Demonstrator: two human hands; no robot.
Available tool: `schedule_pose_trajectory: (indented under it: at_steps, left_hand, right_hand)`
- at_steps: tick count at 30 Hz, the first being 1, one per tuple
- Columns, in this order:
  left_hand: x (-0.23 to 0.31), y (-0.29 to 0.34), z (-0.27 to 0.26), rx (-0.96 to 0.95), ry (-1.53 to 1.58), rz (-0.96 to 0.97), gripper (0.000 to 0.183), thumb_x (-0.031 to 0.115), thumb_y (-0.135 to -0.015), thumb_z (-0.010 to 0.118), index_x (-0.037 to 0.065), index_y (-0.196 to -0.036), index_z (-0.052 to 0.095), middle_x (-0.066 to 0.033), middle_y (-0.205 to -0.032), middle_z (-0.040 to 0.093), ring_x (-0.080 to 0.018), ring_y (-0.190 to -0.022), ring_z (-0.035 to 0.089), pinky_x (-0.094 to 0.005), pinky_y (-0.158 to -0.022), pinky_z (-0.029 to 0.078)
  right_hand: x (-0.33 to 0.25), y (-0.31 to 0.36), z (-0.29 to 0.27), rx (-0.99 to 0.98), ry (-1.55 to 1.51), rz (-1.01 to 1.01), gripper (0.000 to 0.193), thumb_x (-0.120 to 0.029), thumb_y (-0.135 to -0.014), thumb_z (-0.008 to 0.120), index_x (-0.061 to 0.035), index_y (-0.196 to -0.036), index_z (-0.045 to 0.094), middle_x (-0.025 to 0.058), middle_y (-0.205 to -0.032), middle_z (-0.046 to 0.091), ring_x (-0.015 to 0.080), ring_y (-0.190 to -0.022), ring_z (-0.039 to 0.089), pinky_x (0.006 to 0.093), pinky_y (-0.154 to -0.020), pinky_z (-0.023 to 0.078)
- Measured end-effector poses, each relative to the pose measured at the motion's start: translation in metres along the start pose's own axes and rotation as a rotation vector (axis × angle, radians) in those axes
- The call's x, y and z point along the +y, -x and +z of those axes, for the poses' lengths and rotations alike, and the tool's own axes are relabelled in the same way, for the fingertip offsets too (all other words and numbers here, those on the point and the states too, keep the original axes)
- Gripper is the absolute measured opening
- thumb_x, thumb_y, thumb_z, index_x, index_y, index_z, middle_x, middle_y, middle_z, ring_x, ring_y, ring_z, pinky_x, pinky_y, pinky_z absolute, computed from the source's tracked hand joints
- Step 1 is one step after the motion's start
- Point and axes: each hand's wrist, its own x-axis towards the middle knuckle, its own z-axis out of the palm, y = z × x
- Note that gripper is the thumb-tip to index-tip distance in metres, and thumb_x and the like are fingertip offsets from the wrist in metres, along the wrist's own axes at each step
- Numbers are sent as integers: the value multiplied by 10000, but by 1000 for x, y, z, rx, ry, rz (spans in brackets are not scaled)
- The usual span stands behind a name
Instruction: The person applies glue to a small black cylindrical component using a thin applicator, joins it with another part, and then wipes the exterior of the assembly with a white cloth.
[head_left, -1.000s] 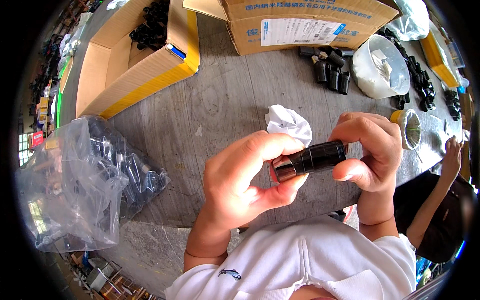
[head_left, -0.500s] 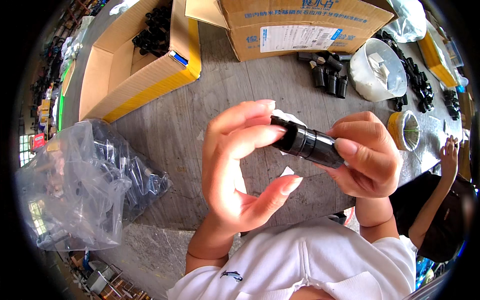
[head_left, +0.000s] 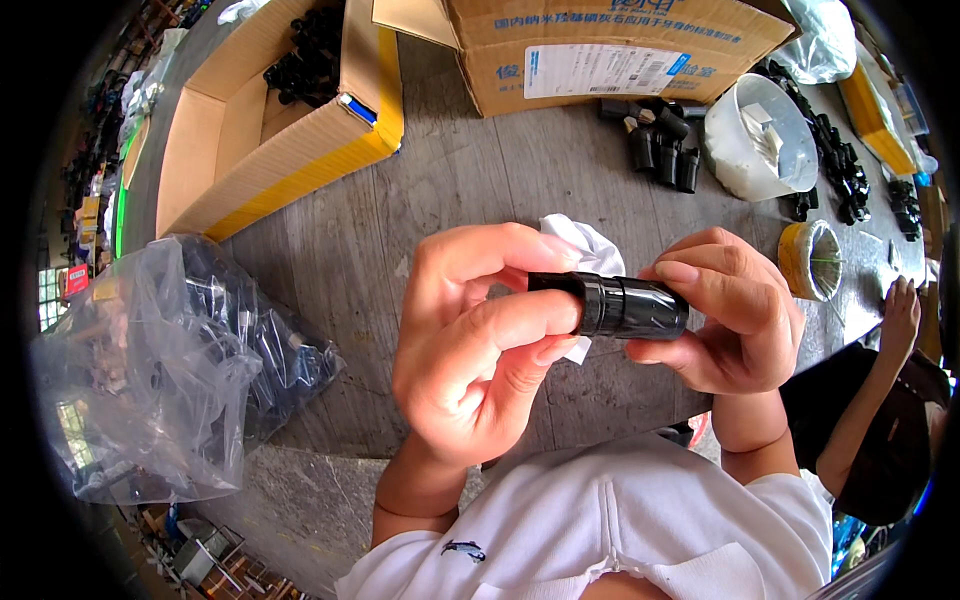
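Both hands hold one short black cylinder (head_left: 622, 305) above the grey wooden surface (head_left: 470, 190), in front of the person's chest. The left hand (head_left: 480, 345) has its fingers (head_left: 500, 325) curled around the left end of the cylinder, with the thumb pressed under it. The right hand (head_left: 735, 315) closes its fingers on the right end, so the cylinder lies almost level between them. A crumpled white cloth (head_left: 585, 250) shows just behind the cylinder; I cannot tell which hand holds it. To the left, on the surface, lies a clear plastic bag (head_left: 160, 370) with dark parts inside. Further back stand an open cardboard box (head_left: 270, 130) with black pieces, a second cardboard box (head_left: 610, 50), a group of black fittings (head_left: 660, 145) and a white bowl (head_left: 760, 145). At the right edge, another person's hand (head_left: 900, 310) rests on the surface.
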Motion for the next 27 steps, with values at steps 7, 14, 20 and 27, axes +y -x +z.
schedule_pose_trajectory:
  at_steps: [7, 14, 20, 27]
  left_hand:
    - [1, -1, -1, -14, 30, -57, 84, 17, -821, 658, -27, -890, 639, -159, -1073, 516, -211, -873, 565, -285, -692, 487]
    - [-2, 1, 2, 6, 24, -19, 80, 28, -821, 660, -11, -890, 643, -154, -1071, 517, -218, -896, 546, -288, -686, 479]
    - [-3, 2, 3, 4, -8, 7, 69, 37, -828, 656, -14, -871, 638, -156, -1074, 521, -220, -908, 544, -291, -690, 479]
    - [-17, 5, 8, 74, 90, 25, 464, 242, -797, 706, -30, -1112, 500, -232, -1240, 444, -291, -1104, 486, -387, -933, 405]
  right_hand:
    - [2, 5, -1, -34, 56, 39, 429, -273, -645, 816, 22, -865, 596, 82, -703, 626, 220, -543, 592, 292, -493, 480]
    - [3, 6, -1, -81, 58, 59, 467, -365, -679, 780, 25, -851, 591, 42, -602, 544, 185, -473, 534, 271, -431, 420]
    - [0, 4, -3, -125, 23, 128, 470, -376, -683, 783, 22, -842, 590, 35, -562, 515, 170, -450, 517, 265, -419, 404]
    - [1, 7, 3, 47, 39, 28, 411, -263, -655, 840, 9, -825, 584, 51, -600, 553, 173, -454, 520, 271, -409, 408]
